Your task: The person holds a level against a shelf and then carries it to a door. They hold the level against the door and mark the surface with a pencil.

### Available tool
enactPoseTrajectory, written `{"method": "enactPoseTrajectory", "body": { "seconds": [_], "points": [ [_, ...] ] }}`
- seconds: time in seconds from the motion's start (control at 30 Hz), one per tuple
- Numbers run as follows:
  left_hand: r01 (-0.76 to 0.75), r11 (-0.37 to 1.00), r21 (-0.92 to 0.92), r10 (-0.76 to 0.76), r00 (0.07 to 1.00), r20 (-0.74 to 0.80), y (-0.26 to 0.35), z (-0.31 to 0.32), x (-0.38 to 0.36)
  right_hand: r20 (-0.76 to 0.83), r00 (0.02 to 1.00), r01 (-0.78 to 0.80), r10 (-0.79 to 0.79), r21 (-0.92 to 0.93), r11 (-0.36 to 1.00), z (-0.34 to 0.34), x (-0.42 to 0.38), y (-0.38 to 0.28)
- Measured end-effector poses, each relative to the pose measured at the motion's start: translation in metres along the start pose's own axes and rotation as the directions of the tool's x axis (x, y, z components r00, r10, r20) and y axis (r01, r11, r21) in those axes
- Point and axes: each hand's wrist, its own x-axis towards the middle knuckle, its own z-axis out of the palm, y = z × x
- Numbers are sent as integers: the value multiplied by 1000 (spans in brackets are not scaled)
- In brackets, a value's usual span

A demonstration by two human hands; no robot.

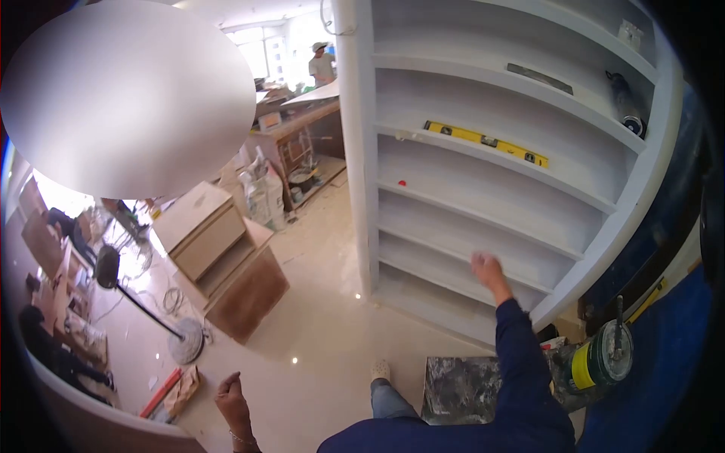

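Note:
My left hand (pixel 232 400) is low in the view over the pale floor, its fingers curled closed and nothing visible in them. In front of the lower shelves of a white shelf unit (pixel 468 198) is my right hand (pixel 489 270), at the end of a dark blue sleeve. Its fingers are blurred, so their closure and any contact with the shelf are unclear. A yellow spirit level (pixel 487 142) lies on a shelf above, and a small red object (pixel 402 183) sits one shelf below it.
A wooden cabinet (pixel 202 238) stands left of centre, near a round-based stand (pixel 186 341). At lower right are a dark stained board (pixel 461 389) and a green bucket (pixel 604 355). A black tool (pixel 627 106) rests high on the shelves. Another person (pixel 322 64) stands far back.

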Motion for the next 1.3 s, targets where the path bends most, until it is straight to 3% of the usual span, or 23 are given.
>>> {"method": "enactPoseTrajectory", "body": {
  "seconds": [0.03,0.07,0.13,0.17,0.2,0.23,0.3,0.33,0.37,0.4,0.43,0.47,0.57,0.67,0.73,0.8,0.83,0.87,0.9,1.13,1.23,1.27,1.3],
  "points": [
    [-14,1000,-10,14,1000,17,1,23,14,-118,988,82,-103,-174,981,-24,47,-26],
    [11,1000,17,-12,998,62,-1,47,23,-256,951,142,-172,-130,981,-49,86,-63],
    [18,1000,-9,-17,993,120,-33,89,47,-267,954,71,-136,-242,968,-94,161,-108],
    [-98,992,74,88,987,131,-16,121,41,-358,906,161,-225,-199,967,-104,195,-118],
    [-95,984,153,66,981,184,-39,142,51,-455,835,257,-308,-172,951,-117,228,-123],
    [-267,935,236,208,946,247,-83,163,64,-474,826,248,-306,-182,951,-134,261,-123],
    [93,950,299,-190,929,317,-135,201,70,-360,803,176,-475,-619,766,-150,309,-109],
    [-522,768,372,286,798,530,-182,212,78,-361,810,164,-462,-617,769,-151,322,-105],
    [-373,857,355,144,836,530,-188,227,74,-249,924,83,-290,-610,788,-156,332,-107],
    [-328,825,460,8,820,572,-190,236,76,-125,987,0,-98,-614,789,-161,338,-108],
    [-112,822,559,-251,809,532,-193,240,77,-124,989,-11,-84,-618,786,-161,343,-105],
    [-108,820,563,-262,802,536,-195,243,81,-81,995,-14,-49,-636,772,-159,345,-105],
    [168,776,608,-490,767,414,-225,236,103,-40,999,-35,12,-621,783,-158,360,-104],
    [111,730,675,-497,764,412,-257,237,139,-17,997,-67,69,-568,820,-159,362,-101],
    [-20,731,682,-423,770,477,-275,242,169,-16,997,-75,80,-559,825,-163,362,-106],
    [-457,718,525,-71,703,708,-290,251,201,44,990,-84,137,-593,801,-163,362,-113],
    [-230,553,801,-419,754,505,-286,255,218,43,989,-86,139,-598,797,-162,362,-114],
    [-789,307,533,-139,517,845,-287,259,245,54,986,-93,155,-591,802,-162,363,-117],
    [-57,715,697,-402,782,477,-278,277,247,65,984,-100,169,-584,806,-163,364,-120],
    [84,834,546,-390,790,474,-256,357,276,66,994,-41,82,-472,881,-167,366,-118],
    [-40,791,611,-372,760,532,-272,365,261,166,974,-95,153,-311,945,-176,362,-132],
    [-503,668,548,-133,644,753,-288,362,258,152,973,-116,171,-316,942,-179,363,-130],
    [-850,400,343,34,388,921,-296,359,254,144,984,-51,107,-344,938,-182,364,-126]
  ]
}}
